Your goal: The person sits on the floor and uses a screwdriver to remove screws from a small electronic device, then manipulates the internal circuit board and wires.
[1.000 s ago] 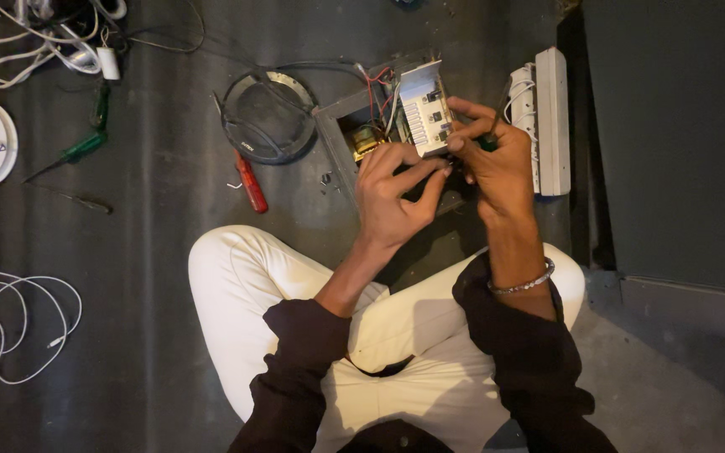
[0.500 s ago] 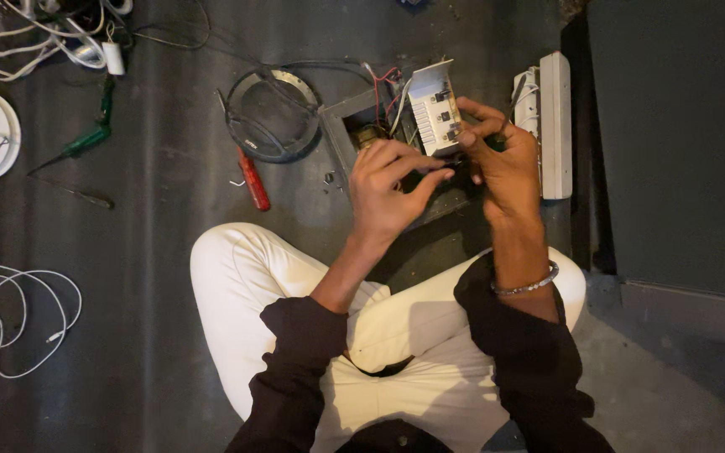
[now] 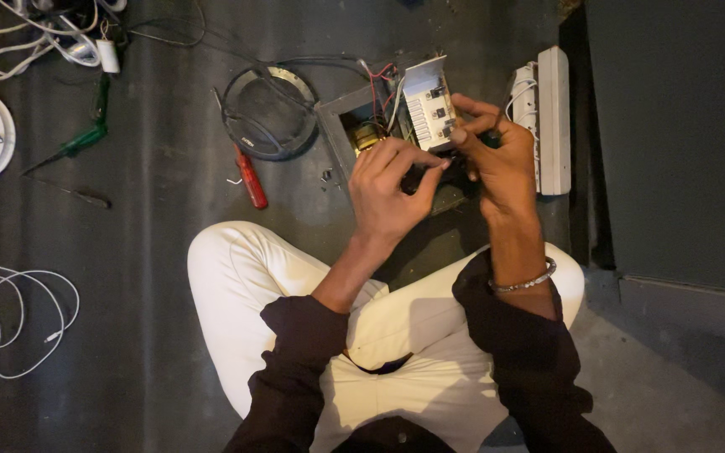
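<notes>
Two hands meet over one open metal box (image 3: 335, 126) on the floor. The left hand (image 3: 388, 189) is curled, its fingertips pinching the lower edge of one white switch plate (image 3: 428, 105); the right hand (image 3: 501, 159) grips the same plate from the other side, tilted over the box. Inside the box sit coloured wires (image 3: 379, 80) and a brass part. Around lie two screwdrivers, one red (image 3: 251, 179), one green (image 3: 77, 143), one wire ring (image 3: 268, 113) and one white power strip (image 3: 551, 117).
</notes>
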